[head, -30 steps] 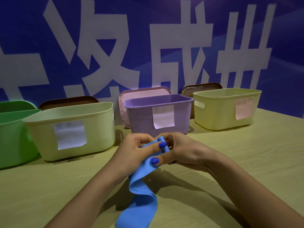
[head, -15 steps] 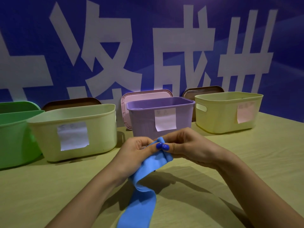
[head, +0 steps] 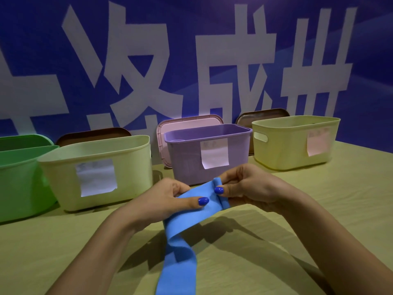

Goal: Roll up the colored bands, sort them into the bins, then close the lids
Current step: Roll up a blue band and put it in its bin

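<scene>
Both hands are up over the desk (head: 319, 209), working a blue band (head: 187, 213) right in front of the purple bin (head: 187, 158). The right hand (head: 248, 186) has its fingers (head: 225, 189) curled round the band's top end, pinching a small rolled edge there. The left hand (head: 161, 199) grips the band just beside it, thumb pressed flat across the blue strip. Between the two hands the band runs taut and tilted, then drops, twists once and trails down across the desk toward the bottom edge of the view.

Behind the hands, four open bins stand in a row: a green bin (head: 19, 177) far left, a pale yellow bin (head: 131, 167) next to it, the purple one in the middle, and another yellow bin (head: 287, 145) on the right. The three nearer ones carry paper labels; the writing is too faint to read. Lids lean upright behind them: a brown lid (head: 93, 135), a pink lid (head: 189, 122) and a second brown lid (head: 261, 114), all against a blue wall (head: 212, 18) with large white characters.
</scene>
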### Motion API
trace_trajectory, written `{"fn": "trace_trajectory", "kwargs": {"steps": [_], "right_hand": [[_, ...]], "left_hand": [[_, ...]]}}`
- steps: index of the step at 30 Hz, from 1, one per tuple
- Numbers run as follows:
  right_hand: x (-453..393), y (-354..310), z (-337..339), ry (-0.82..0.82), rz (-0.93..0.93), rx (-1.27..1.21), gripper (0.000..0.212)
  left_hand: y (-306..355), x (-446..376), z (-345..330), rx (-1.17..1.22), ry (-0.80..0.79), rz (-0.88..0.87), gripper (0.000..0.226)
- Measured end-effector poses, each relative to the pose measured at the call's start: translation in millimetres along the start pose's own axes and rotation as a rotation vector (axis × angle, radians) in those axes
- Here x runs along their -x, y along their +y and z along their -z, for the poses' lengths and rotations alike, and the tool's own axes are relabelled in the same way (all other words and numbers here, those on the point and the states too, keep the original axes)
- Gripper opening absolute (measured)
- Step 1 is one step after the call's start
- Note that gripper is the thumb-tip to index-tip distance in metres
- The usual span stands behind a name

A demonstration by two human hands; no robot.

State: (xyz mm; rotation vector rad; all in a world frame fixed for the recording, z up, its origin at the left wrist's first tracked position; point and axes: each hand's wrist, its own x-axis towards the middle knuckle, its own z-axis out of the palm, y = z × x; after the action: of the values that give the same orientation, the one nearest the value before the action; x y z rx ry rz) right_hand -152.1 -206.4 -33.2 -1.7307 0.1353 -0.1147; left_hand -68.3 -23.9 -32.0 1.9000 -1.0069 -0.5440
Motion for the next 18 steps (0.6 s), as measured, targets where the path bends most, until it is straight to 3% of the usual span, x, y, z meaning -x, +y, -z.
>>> {"fn": "trace_trajectory", "kwargs": {"steps": [3, 7, 12, 18], "right_hand": [[-0.3, -0.7, 0.6, 0.017, -0.015, -0.023, 0.005], [1.1, -1.8, -1.9, -0.015, -0.043, -0.035, 0.018], [0.4, -2.4, -2.5, -0.021, -0.055, -0.042, 0.012], [2.1, -3.4, -5.9, -0.061, -0.045, -0.067, 0.013]], "left_hand": [[-1.2, 0.5, 3.4, 0.059, -0.023, 0.015, 0.045], [0.4, 0.0, -1.3, 0.050, 0.043, -0.037, 0.036], [-2.0, -1.5, -2.4, 0.088, 0.079, -0.077, 0.056], [-2.5, -3.0, -6.8, 0.116, 0.077, -0.101, 0.049]]}}
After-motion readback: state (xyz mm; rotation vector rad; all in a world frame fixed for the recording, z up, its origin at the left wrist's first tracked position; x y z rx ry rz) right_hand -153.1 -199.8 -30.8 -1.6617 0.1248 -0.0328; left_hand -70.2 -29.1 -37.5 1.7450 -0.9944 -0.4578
